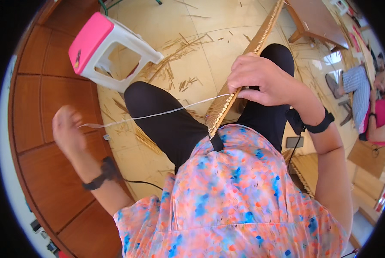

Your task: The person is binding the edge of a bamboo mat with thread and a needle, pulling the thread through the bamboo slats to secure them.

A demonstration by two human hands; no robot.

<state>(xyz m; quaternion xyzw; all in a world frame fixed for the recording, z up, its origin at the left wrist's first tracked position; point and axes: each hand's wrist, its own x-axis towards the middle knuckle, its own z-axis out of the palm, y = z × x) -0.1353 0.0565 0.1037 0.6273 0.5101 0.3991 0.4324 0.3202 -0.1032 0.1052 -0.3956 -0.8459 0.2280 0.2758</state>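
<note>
A long, narrow mat of thin reed-like sticks (263, 33) stands on edge between my knees, its near end against my lap. A row of pale, knobbly stick ends (222, 112) lines its upper edge. My right hand (261, 79) is closed over this edge about midway along, thumb on the near side. From just beside it a white string (171, 112) stretches nearly straight to the left across my thigh. Out at the far left, my left hand (67, 129) is raised, blurred by motion, with the string's other end at its closed fingers.
A white stool with a pink seat (98, 38) stands ahead of my left knee. Cut stick scraps (171, 56) litter the tiled floor. Brown wooden cabinets (42, 163) rise close on the left. A wooden bench (317, 21) is at the far right; another person (356, 86) sits beyond.
</note>
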